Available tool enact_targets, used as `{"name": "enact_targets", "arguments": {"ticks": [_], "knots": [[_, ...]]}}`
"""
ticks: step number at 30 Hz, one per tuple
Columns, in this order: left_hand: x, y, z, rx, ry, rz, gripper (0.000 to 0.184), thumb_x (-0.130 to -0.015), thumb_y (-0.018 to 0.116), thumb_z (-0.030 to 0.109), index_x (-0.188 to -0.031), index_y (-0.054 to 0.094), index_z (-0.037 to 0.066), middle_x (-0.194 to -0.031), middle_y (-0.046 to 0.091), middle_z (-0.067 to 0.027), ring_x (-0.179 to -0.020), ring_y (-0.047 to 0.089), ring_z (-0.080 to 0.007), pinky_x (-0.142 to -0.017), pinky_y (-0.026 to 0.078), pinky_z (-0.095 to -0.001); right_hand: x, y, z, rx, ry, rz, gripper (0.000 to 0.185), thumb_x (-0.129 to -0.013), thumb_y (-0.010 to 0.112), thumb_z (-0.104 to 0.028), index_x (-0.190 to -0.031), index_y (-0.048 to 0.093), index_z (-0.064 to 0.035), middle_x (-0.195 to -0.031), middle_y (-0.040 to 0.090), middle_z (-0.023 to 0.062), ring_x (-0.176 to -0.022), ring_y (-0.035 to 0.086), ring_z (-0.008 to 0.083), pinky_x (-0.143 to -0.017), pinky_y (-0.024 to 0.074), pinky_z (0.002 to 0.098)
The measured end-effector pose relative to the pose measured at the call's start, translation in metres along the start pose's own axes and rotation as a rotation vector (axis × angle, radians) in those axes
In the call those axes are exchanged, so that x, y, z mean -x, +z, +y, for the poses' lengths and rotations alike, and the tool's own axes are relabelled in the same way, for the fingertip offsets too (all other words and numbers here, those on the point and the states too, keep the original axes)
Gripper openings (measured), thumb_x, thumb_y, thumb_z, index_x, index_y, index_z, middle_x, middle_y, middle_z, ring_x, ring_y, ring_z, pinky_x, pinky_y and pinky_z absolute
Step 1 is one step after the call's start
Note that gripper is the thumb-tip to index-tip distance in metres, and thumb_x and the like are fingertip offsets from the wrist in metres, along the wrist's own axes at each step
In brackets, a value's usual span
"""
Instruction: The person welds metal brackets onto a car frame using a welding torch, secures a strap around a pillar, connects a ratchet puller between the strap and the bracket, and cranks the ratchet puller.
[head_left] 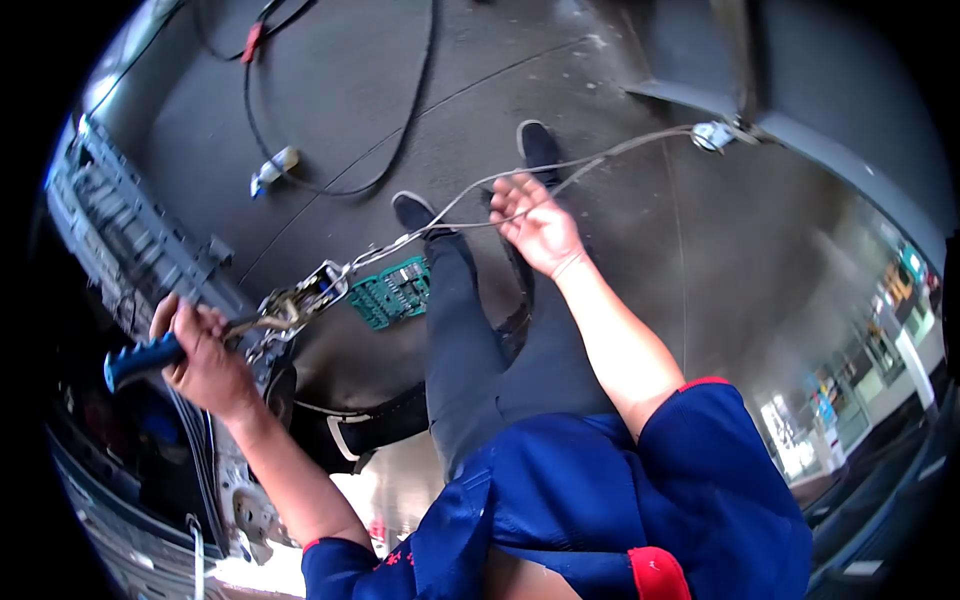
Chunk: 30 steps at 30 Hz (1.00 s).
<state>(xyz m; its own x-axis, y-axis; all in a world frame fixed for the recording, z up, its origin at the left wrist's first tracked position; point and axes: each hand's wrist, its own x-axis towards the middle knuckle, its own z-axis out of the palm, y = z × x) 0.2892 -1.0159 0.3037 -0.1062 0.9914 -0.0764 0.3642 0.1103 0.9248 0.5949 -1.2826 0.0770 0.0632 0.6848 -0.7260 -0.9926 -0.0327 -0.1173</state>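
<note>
On the left, my left hand (208, 365) is closed round a lever beside its ribbed blue grip (145, 361). That lever joins a metal hand winch (300, 308) with a hook and ratchet parts, next to the vehicle frame. Two strands of grey cable (625, 146) run from the winch up and right to a pulley block (712, 136) at the base of a grey post. My right hand (540, 225) is palm up, its fingers apart and slightly bent, beside the cable strands. Whether its fingers touch the cable, I cannot tell.
A green socket set case (391, 292) lies open on the floor by my left leg. Bare metal vehicle structure (140, 215) stands at the left. Behind my feet's left side are a black hose (428, 75) and a small bottle (274, 171). Shelving (880, 340) shows far right.
</note>
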Motion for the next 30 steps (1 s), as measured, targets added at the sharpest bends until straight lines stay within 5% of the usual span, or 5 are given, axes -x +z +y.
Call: {"name": "enact_targets", "arguments": {"ticks": [6,10,16,21,30], "knots": [[-0.004,-0.009,-0.010,0.044,-0.028,-0.046,0.010,-0.101,0.059,0.002,-0.109,0.063,-0.002,-0.066,0.048,-0.0007,-0.060,0.046,-0.0082,-0.061,0.043,-0.0256,0.004,0.007,-0.066,-0.385,-0.251,-0.128,0.046,-0.106,0.043,-0.029,-0.147,0.054,-0.0136,-0.153,0.051,0.0156,-0.144,0.046,0.0336,-0.119,0.0357,0.0559],[-0.008,-0.013,-0.010,0.047,-0.045,-0.017,0.010,-0.101,0.058,0.002,-0.110,0.063,-0.001,-0.066,0.048,-0.0007,-0.059,0.047,-0.0086,-0.061,0.044,-0.0258,0.010,0.021,-0.057,-0.369,-0.103,-0.332,0.069,-0.102,0.040,-0.064,-0.150,0.051,-0.0146,-0.151,0.051,0.0201,-0.142,0.047,0.0370,-0.115,0.0357,0.0643],[-0.010,-0.006,-0.002,-0.021,-0.054,-0.009,0.011,-0.102,0.058,0.004,-0.111,0.063,-0.001,-0.066,0.049,-0.0001,-0.060,0.048,-0.0085,-0.060,0.044,-0.0246,0.029,0.024,-0.036,0.252,0.124,0.252,0.050,-0.106,0.051,-0.051,-0.128,0.061,-0.0077,-0.110,0.069,0.0114,-0.102,0.070,0.0238,-0.088,0.0596,0.0431],[-0.019,-0.020,-0.011,0.013,-0.061,-0.050,0.013,-0.102,0.059,0.004,-0.113,0.064,0.001,-0.068,0.050,0.0013,-0.061,0.049,-0.0074,-0.059,0.045,-0.0248,0.041,0.047,-0.040,0.164,0.020,0.357,0.042,-0.106,0.054,-0.044,-0.115,0.060,-0.0041,-0.064,0.061,0.0023,-0.060,0.069,0.0206,-0.062,0.0618,0.0406],[-0.021,-0.035,-0.008,0.018,-0.040,0.003,0.013,-0.104,0.056,0.005,-0.116,0.059,0.002,-0.079,0.054,-0.0006,-0.063,0.049,-0.0076,-0.060,0.045,-0.0247,0.077,0.062,-0.068,0.360,-0.212,0.155,0.047,-0.110,0.044,-0.046,-0.089,0.062,-0.0083,-0.086,0.069,0.0075,-0.082,0.073,0.0215,-0.079,0.0612,0.0376]]}}
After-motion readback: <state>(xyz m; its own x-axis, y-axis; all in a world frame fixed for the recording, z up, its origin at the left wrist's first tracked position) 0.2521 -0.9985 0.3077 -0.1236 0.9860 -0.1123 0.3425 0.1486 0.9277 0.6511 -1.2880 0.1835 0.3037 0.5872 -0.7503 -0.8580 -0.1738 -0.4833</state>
